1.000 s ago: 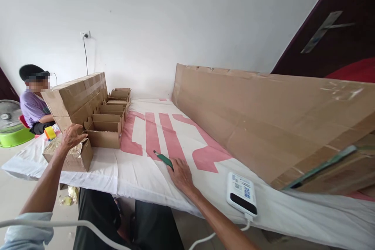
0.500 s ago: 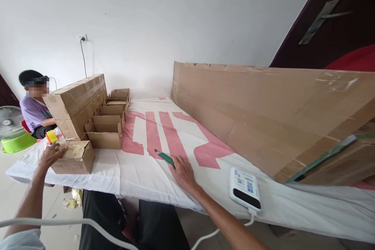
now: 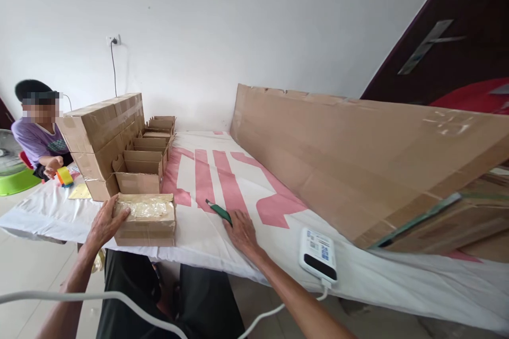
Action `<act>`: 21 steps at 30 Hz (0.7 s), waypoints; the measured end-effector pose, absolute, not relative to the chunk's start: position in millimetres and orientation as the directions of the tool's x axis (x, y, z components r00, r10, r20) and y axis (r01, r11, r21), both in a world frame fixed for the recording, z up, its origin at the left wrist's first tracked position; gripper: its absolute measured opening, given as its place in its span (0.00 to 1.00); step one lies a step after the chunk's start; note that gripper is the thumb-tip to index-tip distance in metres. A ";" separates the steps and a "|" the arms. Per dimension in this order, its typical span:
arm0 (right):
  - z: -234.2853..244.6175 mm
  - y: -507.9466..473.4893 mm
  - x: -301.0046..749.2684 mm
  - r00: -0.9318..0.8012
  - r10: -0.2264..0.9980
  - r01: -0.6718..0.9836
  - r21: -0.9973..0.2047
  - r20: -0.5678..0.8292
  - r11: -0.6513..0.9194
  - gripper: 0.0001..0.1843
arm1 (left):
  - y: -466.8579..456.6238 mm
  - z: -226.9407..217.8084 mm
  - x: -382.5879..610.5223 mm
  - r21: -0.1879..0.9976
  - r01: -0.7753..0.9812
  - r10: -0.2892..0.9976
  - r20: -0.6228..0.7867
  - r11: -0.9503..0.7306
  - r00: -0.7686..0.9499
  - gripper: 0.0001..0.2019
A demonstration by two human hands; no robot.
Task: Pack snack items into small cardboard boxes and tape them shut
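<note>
A small closed cardboard box (image 3: 153,228), with crinkled tape across its top, lies near the front edge of the table. My left hand (image 3: 105,222) grips its left end, the thumb on top. To the right, my right hand (image 3: 241,230) rests low over the cloth, closed around a green utility knife (image 3: 219,212). The knife's tip points away to the left, apart from the box. Behind the box stand several open cardboard boxes (image 3: 139,183) in a row.
Closed boxes (image 3: 101,122) are stacked at the left; beyond them sits a person (image 3: 40,137) beside a yellow tape dispenser (image 3: 64,176). A large cardboard sheet (image 3: 338,153) leans along the right. A white device (image 3: 318,254) with a cable lies on the tablecloth (image 3: 242,172).
My left hand has brought the taped box rightward along the table, from beside the stack to in front of me. The seated person's hand is now near the tape dispenser. My right hand keeps the knife.
</note>
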State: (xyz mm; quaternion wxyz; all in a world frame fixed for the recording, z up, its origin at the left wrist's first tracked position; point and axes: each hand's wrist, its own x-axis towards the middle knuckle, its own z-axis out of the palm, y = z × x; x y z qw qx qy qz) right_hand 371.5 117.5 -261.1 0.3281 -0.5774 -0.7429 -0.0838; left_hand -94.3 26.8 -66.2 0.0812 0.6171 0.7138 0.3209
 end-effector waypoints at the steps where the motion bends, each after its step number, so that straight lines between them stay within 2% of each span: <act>1: -261.4 117.3 371.8 -0.116 0.806 0.913 -0.257 0.581 0.317 0.12 | 26.6 -69.5 -90.6 0.611 0.791 0.935 0.270 0.018 -0.230 0.38; 5: -263.7 117.2 373.1 -0.112 0.806 0.912 -0.261 0.581 0.315 0.12 | 26.3 -77.9 -84.8 0.798 0.602 0.943 0.183 0.023 -0.279 0.37; 8: -265.4 117.3 373.9 -0.118 0.800 0.911 -0.256 0.589 0.323 0.13 | 25.0 -79.0 -82.2 0.880 0.474 0.953 0.171 -0.035 -0.248 0.36; 11: -266.0 117.1 374.6 -0.119 0.796 0.912 -0.252 0.593 0.325 0.12 | 24.5 -78.3 -80.5 0.928 0.362 0.963 0.174 -0.090 -0.208 0.37; 16: -266.9 116.9 376.1 -0.123 0.796 0.913 -0.247 0.593 0.325 0.10 | 28.4 -81.1 -86.5 0.970 0.243 0.983 0.067 -0.024 -0.168 0.44; 21: -267.9 116.5 376.8 -0.130 0.795 0.920 -0.227 0.592 0.319 0.10 | 34.5 -80.6 -96.3 0.970 0.238 0.994 0.075 -0.054 -0.080 0.33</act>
